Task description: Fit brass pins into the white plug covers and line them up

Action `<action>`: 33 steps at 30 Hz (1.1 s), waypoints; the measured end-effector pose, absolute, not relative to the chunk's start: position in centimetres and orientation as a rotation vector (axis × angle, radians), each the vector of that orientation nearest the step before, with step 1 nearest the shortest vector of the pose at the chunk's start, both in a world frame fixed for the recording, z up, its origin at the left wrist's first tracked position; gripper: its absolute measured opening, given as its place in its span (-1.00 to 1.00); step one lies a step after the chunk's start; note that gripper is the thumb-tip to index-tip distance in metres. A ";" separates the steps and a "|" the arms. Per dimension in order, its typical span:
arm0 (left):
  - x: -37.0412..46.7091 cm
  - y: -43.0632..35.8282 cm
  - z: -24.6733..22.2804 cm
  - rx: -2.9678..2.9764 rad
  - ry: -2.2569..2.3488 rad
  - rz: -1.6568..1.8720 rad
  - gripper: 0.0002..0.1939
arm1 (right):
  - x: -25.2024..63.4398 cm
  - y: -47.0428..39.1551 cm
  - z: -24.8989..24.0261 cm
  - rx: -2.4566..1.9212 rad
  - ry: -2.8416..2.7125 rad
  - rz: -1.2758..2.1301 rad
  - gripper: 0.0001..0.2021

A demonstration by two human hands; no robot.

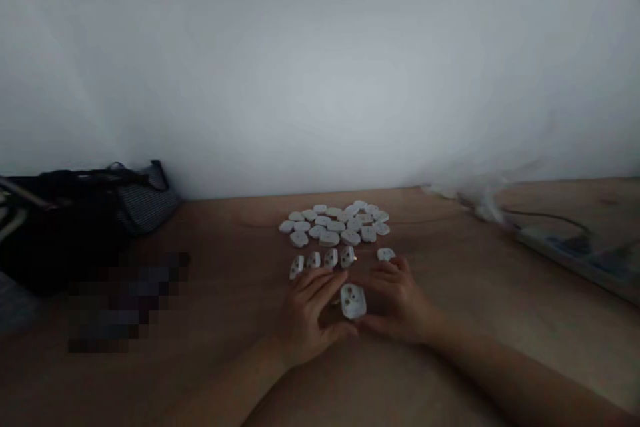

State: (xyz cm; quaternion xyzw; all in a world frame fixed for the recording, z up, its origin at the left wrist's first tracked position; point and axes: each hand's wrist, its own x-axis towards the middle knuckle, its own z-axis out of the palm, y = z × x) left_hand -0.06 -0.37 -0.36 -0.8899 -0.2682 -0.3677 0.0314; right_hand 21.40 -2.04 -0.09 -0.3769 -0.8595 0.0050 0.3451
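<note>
A: How far along are we, going by the head view?

B: Partway, we judge. On the far side of the table we see a cluster of white pieces lying close together. Nearer us, a row of four pieces stands tilted, and a lone piece lies to the right, just beyond the right hand.

A: Which are done, and which are left?

B: We cannot tell whether the cluster is finished or waiting. The row looks to us like a batch underway, with the piece between our hands probably belonging to it.

A: How do we have hold of that one?

B: Our left hand and right hand curve loosely around it, thumbs near its lower edge. We cannot tell how firmly either grips it, or whether both touch it.

A: And its look?

B: White, squarish with rounded corners, its hollow side towards us, a raised rim around small yellowish, brass-like spots. Finer detail is too dim for us.
</note>
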 end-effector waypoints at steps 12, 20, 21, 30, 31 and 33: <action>-0.3 0.0 0.1 -2.852 -0.881 -1.087 -0.48 | 21.3 -1.7 -0.5 -1.014 -2.206 0.154 -0.45; -0.8 0.3 0.1 -2.699 -1.097 -1.229 -0.54 | 21.3 -1.6 0.0 -1.116 -2.406 0.204 -0.86; -0.8 0.3 0.0 -2.710 -1.094 -1.224 -0.54 | 21.2 -1.6 -0.1 -1.113 -2.409 0.206 -0.88; -0.6 0.1 -0.1 -2.812 -1.037 -1.176 -0.53 | 21.2 -1.4 -0.1 -1.079 -2.405 0.191 -0.94; -0.5 0.1 0.0 -2.821 -1.032 -1.176 -0.53 | 21.3 -1.4 -0.1 -1.065 -2.387 0.201 -0.95; -0.5 0.1 0.0 -2.841 -1.040 -1.172 -0.52 | 21.7 -1.2 -0.1 -1.049 -2.317 0.239 -0.94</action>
